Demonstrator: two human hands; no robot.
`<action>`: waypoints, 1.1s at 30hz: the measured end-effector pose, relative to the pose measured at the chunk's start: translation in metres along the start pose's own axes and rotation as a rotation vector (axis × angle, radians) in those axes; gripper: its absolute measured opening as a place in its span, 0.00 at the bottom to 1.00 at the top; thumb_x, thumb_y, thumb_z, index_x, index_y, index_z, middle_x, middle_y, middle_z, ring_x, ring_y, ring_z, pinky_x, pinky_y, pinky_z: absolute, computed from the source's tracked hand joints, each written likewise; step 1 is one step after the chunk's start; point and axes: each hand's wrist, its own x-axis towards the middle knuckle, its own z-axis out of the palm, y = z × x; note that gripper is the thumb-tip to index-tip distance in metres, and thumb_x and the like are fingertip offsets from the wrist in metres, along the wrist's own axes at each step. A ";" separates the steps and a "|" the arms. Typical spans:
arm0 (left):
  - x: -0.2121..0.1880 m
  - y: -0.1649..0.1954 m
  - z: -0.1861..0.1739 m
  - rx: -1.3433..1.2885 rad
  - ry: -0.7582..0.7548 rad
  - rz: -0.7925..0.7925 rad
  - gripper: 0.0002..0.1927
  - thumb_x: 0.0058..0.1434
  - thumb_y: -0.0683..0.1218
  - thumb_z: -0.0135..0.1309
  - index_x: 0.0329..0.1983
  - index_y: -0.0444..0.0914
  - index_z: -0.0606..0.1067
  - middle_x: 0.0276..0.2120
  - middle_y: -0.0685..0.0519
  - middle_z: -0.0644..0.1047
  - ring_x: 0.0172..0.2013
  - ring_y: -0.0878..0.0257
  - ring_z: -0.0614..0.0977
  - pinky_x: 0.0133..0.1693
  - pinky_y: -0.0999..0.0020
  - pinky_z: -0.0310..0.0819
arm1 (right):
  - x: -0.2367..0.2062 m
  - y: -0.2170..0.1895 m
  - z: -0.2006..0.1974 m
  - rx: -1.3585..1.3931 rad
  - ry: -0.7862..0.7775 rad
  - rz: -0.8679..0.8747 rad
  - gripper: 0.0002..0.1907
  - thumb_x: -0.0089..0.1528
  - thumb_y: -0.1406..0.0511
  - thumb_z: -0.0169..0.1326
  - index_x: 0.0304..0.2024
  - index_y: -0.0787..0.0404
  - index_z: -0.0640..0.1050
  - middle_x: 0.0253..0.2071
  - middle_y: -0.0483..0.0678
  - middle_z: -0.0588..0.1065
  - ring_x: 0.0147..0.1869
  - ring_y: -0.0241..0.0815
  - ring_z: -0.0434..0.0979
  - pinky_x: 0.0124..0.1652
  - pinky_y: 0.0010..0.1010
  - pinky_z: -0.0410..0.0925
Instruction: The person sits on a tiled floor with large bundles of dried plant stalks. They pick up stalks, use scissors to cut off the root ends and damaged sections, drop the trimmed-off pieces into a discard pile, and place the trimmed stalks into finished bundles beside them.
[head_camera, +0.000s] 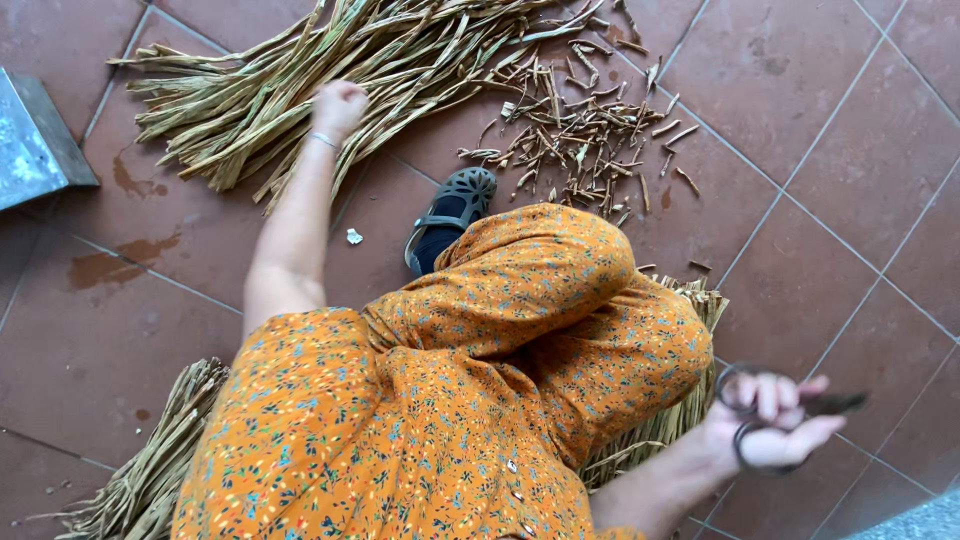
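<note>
Two hands are at work, well apart from each other. At far left, the left hand (338, 104) reaches out to the big pile of long dried stalks (300, 70) spread on the tiled floor (820, 130); its grip is curled closed down among the stalk ends, though from behind I cannot tell how many stalks it has hold of. At near right, the right hand (775, 425) hangs beside the knee with its fingers through the loops of a pair of scissors (790, 410), the blades blurred and pointing right, so how far they stand open is unclear.

Judging by this, the step in hand is picking fresh stalks from the pile, with cutting on hold. A scatter of short cut pieces (580, 130) lies on the floor just right of the pile, beyond the dark sandal (452, 215). Bundled stalks (150, 470) also lie under the seated person at near left and near right. The next move would call for drawing a few stalks free of the tangle and bringing them across to meet the scissors, ends held even
</note>
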 end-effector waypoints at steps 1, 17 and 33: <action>-0.006 0.005 0.009 0.194 -0.181 -0.112 0.10 0.60 0.45 0.62 0.45 0.47 0.83 0.45 0.51 0.74 0.44 0.56 0.75 0.45 0.54 0.69 | 0.015 0.005 0.021 0.038 -0.037 0.039 0.26 0.73 0.43 0.45 0.54 0.55 0.77 0.28 0.35 0.64 0.26 0.26 0.58 0.30 0.21 0.55; -0.080 -0.001 0.095 0.678 -0.422 -0.061 0.51 0.54 0.46 0.65 0.78 0.40 0.53 0.64 0.42 0.65 0.66 0.46 0.65 0.65 0.33 0.52 | 0.090 0.108 0.171 -0.116 0.000 0.343 0.26 0.75 0.45 0.46 0.55 0.58 0.79 0.33 0.41 0.67 0.30 0.33 0.63 0.34 0.26 0.60; -0.052 0.027 0.089 0.772 -0.454 -0.226 0.37 0.43 0.53 0.71 0.54 0.36 0.72 0.53 0.44 0.72 0.57 0.46 0.69 0.56 0.44 0.61 | 0.080 0.106 0.186 -0.166 0.010 0.372 0.25 0.73 0.45 0.47 0.53 0.58 0.77 0.34 0.42 0.67 0.30 0.34 0.64 0.33 0.29 0.62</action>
